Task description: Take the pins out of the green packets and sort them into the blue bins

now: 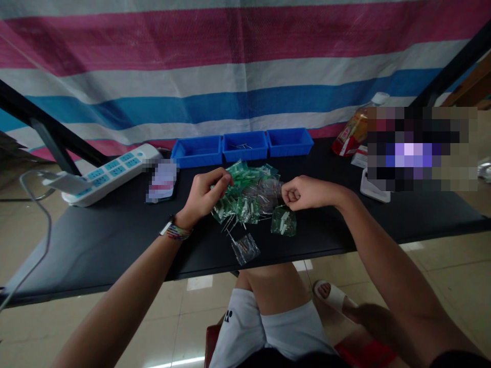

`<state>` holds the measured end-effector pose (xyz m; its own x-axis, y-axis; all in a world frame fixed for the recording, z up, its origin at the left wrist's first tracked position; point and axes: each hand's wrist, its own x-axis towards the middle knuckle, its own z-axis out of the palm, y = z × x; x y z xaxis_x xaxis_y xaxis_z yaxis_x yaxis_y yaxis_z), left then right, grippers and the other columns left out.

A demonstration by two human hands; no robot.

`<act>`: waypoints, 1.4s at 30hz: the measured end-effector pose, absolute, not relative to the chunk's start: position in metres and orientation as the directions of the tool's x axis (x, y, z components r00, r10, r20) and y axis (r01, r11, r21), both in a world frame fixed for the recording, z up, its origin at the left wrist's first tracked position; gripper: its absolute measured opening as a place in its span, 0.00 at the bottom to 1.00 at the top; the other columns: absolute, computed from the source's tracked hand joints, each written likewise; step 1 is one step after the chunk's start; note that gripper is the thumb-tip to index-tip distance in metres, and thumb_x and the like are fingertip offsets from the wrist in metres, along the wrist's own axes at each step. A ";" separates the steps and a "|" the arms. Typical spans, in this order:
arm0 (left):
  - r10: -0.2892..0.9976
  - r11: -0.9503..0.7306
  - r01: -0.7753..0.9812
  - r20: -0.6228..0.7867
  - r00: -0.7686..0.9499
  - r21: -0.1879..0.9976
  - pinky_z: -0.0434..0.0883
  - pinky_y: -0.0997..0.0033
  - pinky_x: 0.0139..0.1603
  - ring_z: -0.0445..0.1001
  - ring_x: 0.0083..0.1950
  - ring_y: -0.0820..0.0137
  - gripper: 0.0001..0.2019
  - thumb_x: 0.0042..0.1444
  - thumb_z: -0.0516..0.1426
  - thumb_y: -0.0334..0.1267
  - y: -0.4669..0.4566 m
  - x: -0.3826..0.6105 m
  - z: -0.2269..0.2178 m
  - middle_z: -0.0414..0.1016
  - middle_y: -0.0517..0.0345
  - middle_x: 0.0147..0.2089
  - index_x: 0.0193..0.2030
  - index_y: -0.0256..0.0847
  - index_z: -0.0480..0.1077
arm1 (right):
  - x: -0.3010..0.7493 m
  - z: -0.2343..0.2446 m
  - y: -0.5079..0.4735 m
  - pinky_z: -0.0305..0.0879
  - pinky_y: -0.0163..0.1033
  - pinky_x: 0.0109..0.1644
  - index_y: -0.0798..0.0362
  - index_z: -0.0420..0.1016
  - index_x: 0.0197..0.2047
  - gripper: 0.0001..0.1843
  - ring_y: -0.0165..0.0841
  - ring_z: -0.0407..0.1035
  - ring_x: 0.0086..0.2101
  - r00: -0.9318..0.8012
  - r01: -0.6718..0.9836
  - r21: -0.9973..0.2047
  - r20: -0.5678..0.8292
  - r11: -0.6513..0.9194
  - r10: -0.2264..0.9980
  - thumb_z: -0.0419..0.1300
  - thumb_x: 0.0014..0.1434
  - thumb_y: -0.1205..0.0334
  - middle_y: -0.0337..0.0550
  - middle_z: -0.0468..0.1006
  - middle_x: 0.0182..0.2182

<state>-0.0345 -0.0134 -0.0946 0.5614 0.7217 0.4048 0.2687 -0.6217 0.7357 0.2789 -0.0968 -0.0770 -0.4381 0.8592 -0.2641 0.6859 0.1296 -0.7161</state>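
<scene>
A pile of small green plastic packets (pixel 245 176) lies in the middle of the black table, with clear, greyish packets (pixel 264 191) at its right side. My left hand (pixel 210 193) is at the pile's left edge, fingers curled and thumb drawn in; whatever it may hold is hidden. At the right edge my right hand (pixel 305 193) is closed like a fist beside the greyish packets, its contents also hidden. One green packet (pixel 284 221) with white pieces lies below it. Nearer the front edge are a clear packet (pixel 245 249) and several thin metal pins (pixel 229 224).
Three blue bins stand in a row behind the pile; the middle bin (pixel 245 153) has thin metal pieces in it. A power strip (pixel 115 171) and a phone (pixel 163 179) are on the left. A bottle (pixel 351 133) and a white object (pixel 374 188) stand right.
</scene>
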 end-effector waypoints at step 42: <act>0.606 -0.753 0.220 0.521 0.601 0.620 0.75 0.65 0.48 0.81 0.44 0.64 0.08 0.62 0.67 0.42 -0.026 -0.019 -0.094 0.83 0.55 0.40 0.40 0.41 0.77 | 0.216 -0.115 -0.091 0.59 0.31 0.25 0.49 0.74 0.57 0.18 0.22 0.62 0.23 -0.317 0.103 -0.954 0.238 0.283 0.918 0.63 0.65 0.68 0.34 0.70 0.35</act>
